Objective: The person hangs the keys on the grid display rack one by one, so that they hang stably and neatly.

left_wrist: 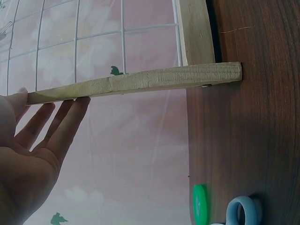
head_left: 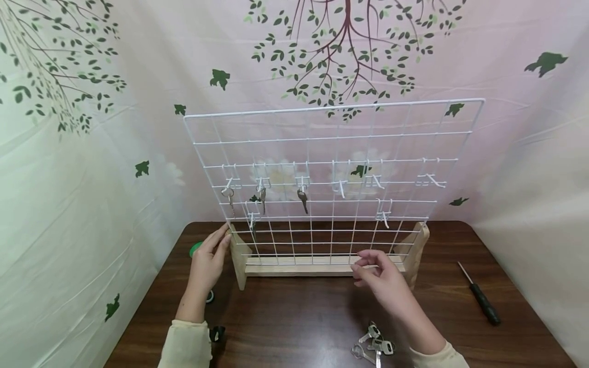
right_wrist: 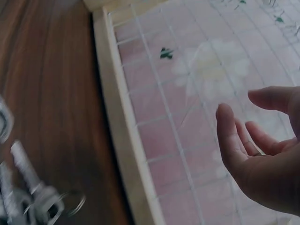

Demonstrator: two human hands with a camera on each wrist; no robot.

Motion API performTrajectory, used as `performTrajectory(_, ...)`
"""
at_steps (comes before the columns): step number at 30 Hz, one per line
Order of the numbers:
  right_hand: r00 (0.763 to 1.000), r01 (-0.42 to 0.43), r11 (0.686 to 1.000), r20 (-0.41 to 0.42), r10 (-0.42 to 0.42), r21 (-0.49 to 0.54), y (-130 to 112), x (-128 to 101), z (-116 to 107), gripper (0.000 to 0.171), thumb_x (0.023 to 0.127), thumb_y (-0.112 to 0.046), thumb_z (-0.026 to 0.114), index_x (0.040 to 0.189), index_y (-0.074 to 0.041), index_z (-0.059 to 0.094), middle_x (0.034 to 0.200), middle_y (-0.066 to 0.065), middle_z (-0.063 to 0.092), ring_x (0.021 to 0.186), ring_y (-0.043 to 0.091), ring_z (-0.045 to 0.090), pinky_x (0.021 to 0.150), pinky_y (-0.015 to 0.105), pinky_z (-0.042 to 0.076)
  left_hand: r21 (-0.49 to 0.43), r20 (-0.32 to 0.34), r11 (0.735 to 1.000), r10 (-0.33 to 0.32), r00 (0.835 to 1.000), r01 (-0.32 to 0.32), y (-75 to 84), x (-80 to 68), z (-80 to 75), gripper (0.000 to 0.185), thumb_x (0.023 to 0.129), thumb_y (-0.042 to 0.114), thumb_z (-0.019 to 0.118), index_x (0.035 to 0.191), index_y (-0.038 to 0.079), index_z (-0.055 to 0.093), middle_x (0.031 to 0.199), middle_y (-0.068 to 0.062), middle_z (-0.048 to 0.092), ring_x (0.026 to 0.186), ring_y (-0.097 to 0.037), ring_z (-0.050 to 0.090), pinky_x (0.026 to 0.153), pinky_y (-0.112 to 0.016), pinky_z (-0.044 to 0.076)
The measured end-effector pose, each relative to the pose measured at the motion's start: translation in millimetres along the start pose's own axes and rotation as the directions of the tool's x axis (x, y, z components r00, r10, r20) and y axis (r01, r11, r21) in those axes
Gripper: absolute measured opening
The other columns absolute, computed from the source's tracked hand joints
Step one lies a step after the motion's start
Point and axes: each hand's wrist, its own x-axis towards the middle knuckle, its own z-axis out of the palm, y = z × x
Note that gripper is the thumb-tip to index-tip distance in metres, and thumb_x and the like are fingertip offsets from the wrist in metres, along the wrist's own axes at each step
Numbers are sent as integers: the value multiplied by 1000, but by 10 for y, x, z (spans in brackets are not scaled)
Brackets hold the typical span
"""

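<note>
Two hands at the white wire grid point(head_left: 331, 174). Left hand point(head_left: 209, 260), fingers straight, rests against the wooden stand's left foot point(head_left: 239, 263), apparently steadying it. Right hand point(head_left: 384, 278) hovers before the base rail, fingers loosely curled, empty. Loose keys point(head_left: 374, 346) lie near the table edge; fetching one seems next. Wrist view of them blurred.

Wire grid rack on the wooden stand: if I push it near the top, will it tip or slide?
The wire grid rack stands tall on a narrow wooden stand, so a high push would probably tip it rather than slide it. The thin wire likely flexes a little. The left hand rests against the stand's left end, which may steady it; the hanging keys would probably swing.
</note>
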Motion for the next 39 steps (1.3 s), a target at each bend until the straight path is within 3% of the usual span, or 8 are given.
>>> performTrajectory(4,999,-46,998,5,46,-46,141,-52,-82,40,101,-1,69,135,11,53,115,25,66,81,8,73,74,27,67,-3,-3,1000,1,1000,-1,8,7,-1,41,112,21,60,152,16,62,150,-15,67,133,-37,68,95,-45,63)
performTrajectory(7,996,-85,991,9,86,-108,257,-98,-130,43,100,-1,71,136,12,51,113,24,69,80,13,73,71,28,67,-13,1,1000,-10,1000,10,5,9,-3,41,111,22,60,152,16,62,150,-14,66,134,-36,67,95,-21,60)
performTrajectory(11,989,-141,971,8,145,-192,422,-155,-188,46,99,-5,74,136,11,51,110,20,71,78,17,72,68,28,66,-34,9,999,-12,1000,12,8,13,-1,42,111,22,60,152,16,62,151,-15,66,134,-37,67,89,6,43)
performTrajectory(14,983,-173,959,13,181,-224,527,-202,-226,46,98,-7,75,135,11,53,108,18,70,77,16,71,67,28,66,-30,7,1000,-7,1000,7,14,16,-1,42,111,22,60,152,16,62,150,-15,66,133,-37,68,92,-4,53)
performTrajectory(20,973,-183,951,95,212,-250,684,-322,-294,40,97,-8,74,125,14,57,101,15,73,75,19,72,65,30,66,-18,7,1000,-8,1000,8,29,12,-12,42,111,22,60,152,15,62,151,-15,66,134,-37,67,97,-52,62)
performTrajectory(23,968,-194,921,89,236,-338,718,-381,-305,35,94,-16,80,114,7,63,90,8,72,69,17,69,60,28,63,-15,6,1000,-7,1000,7,36,15,-20,42,111,22,60,152,14,62,150,-16,66,133,-38,68,96,-53,63)
performTrajectory(31,964,-210,829,35,265,-518,766,-464,-275,31,86,-27,88,92,-6,65,77,1,66,59,15,62,53,27,52,-19,11,1000,-13,1000,13,41,14,-29,42,112,22,60,152,15,62,150,-17,66,129,-38,70,88,-30,66)
performTrajectory(39,968,-187,757,14,251,-626,798,-491,-198,32,78,-24,91,78,-12,61,70,-2,61,59,13,56,55,26,44,-15,15,1000,-20,1000,20,33,-8,-25,42,112,22,59,153,15,61,150,-16,66,132,-37,69,94,-51,64)
